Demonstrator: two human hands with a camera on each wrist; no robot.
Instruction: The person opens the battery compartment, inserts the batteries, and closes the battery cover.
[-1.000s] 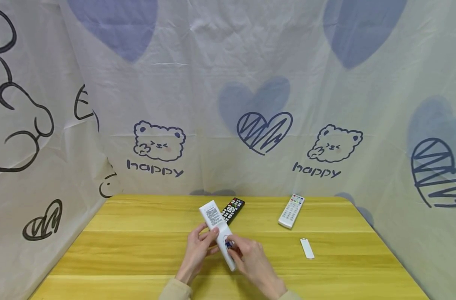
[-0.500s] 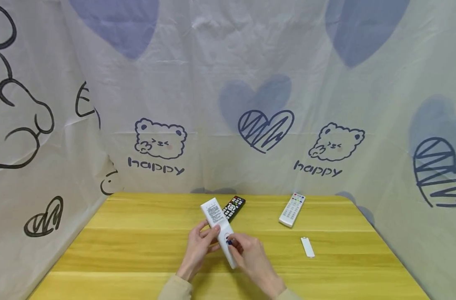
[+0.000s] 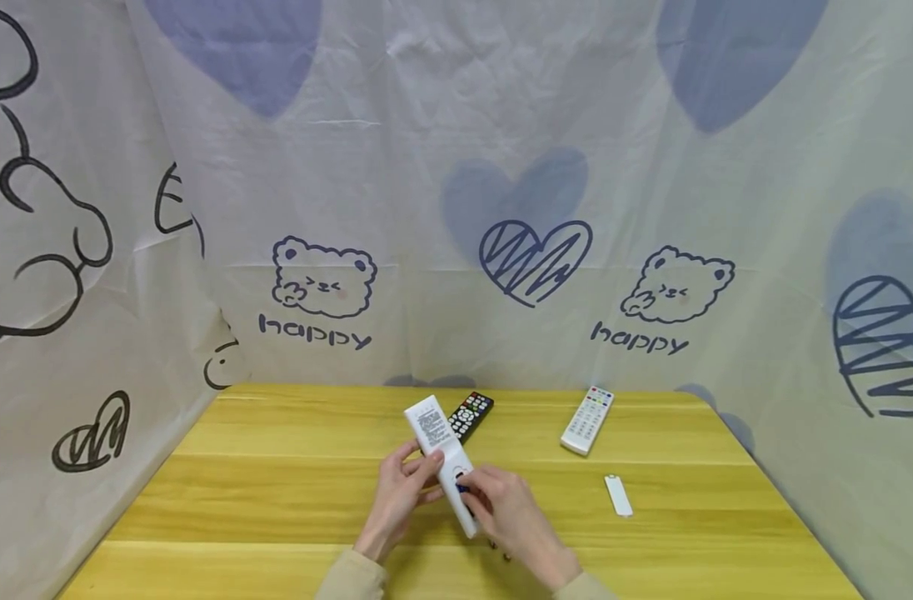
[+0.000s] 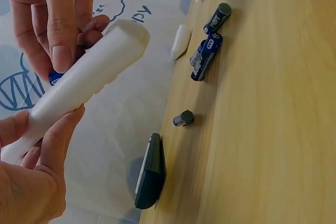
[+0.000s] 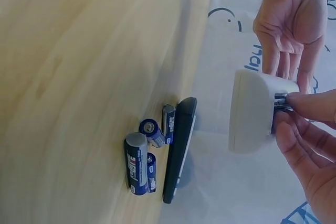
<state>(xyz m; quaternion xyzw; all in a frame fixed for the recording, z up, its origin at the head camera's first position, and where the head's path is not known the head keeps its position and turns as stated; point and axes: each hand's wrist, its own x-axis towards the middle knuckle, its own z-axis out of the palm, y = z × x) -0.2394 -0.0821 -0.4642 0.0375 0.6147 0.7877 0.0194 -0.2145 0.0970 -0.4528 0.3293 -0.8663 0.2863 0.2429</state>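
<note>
Label side up, a white remote control (image 3: 430,421) is held tilted above the table, its battery compartment uncovered. My left hand (image 3: 398,493) grips it from the left side, thumb on top. At the compartment, my right hand (image 3: 515,518) pinches a blue battery (image 4: 54,78); in the right wrist view the thumb (image 5: 312,103) and fingers reach into the opening. How far in the battery sits is hidden by the fingers. Several blue batteries, among them one battery (image 5: 136,163) in front, lie on the table below the hands.
Behind the held remote lies a black remote control (image 3: 471,415). Another white remote control (image 3: 587,421) lies at the back right. Nearer, on the right, is the small white battery cover (image 3: 618,496). A printed cloth (image 3: 441,333) hangs behind the wooden table (image 3: 239,500).
My right fingers have shifted slightly at the compartment, and small dark battery ends now show below that hand in the head view. The left hand keeps its grip on the remote.
</note>
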